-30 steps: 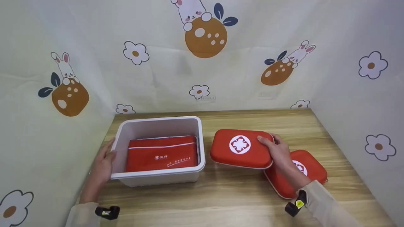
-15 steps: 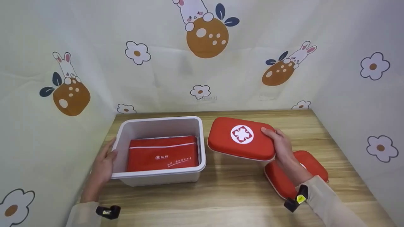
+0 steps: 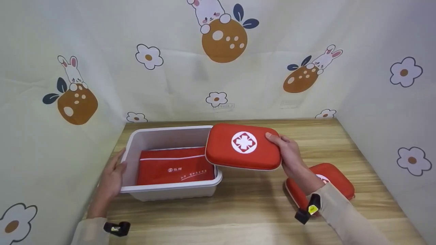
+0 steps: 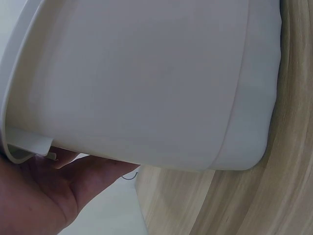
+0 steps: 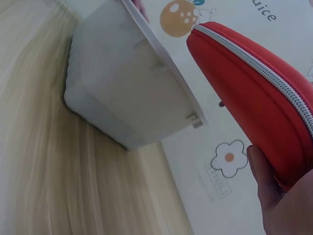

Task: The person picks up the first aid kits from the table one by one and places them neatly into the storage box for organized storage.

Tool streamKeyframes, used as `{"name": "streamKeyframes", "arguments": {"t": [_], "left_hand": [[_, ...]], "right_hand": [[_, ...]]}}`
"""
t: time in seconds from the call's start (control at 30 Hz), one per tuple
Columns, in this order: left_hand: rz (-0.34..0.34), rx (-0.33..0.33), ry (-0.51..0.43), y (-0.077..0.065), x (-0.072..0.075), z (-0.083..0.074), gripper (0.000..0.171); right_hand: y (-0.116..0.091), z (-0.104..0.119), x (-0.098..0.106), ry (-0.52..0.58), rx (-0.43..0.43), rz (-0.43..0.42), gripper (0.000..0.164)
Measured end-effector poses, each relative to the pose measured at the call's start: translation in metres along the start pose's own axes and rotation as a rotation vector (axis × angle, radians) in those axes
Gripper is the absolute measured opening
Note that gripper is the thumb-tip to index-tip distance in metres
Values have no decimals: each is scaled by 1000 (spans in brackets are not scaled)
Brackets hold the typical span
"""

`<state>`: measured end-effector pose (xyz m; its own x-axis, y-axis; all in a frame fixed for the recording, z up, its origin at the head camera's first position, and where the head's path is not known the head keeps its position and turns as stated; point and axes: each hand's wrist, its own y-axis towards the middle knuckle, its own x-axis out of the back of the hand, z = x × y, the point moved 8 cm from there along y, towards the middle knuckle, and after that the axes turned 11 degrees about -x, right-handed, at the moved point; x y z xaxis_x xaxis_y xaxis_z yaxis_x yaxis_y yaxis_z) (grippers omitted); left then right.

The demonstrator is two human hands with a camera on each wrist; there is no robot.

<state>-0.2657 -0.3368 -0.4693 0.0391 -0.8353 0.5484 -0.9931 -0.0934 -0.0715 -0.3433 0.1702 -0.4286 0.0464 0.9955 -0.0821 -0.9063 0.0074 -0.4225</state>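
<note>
My right hand (image 3: 289,156) grips the right end of a red zippered first-aid case (image 3: 243,146) with a white emblem, thumb on top. The case is off the table, tilted, and overlaps the right rim of a white plastic bin (image 3: 170,190) in the head view. Its pale zipper (image 5: 264,71) shows in the right wrist view. My left hand (image 3: 110,178) holds the bin's left rim; in the left wrist view the fingers (image 4: 98,176) lie beneath the rim against the outer wall. Inside the bin lies a flat red pouch (image 3: 173,166) with a white stripe and lettering.
A second red first-aid case (image 3: 335,180) lies on the wood-grain table (image 3: 238,214) at the right, partly covered by my right forearm. Patterned cloth walls (image 3: 184,85) with rabbits and flowers enclose the table's back and sides.
The right hand has raised the first-aid case, then carried it left until it overlaps the bin's right rim. The left hand and the bin stay put.
</note>
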Motion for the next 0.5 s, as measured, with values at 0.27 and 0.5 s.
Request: {"name": "streamKeyframes", "arguments": {"t": [0.27,0.5], "left_hand": [[-11,-41,-8,0,1,0,55],[-14,-58,-7,1,1,-2,56]], "right_hand": [[-3,1,-44,26,27,107,49],[-8,0,-75,3,20,177,48]]}}
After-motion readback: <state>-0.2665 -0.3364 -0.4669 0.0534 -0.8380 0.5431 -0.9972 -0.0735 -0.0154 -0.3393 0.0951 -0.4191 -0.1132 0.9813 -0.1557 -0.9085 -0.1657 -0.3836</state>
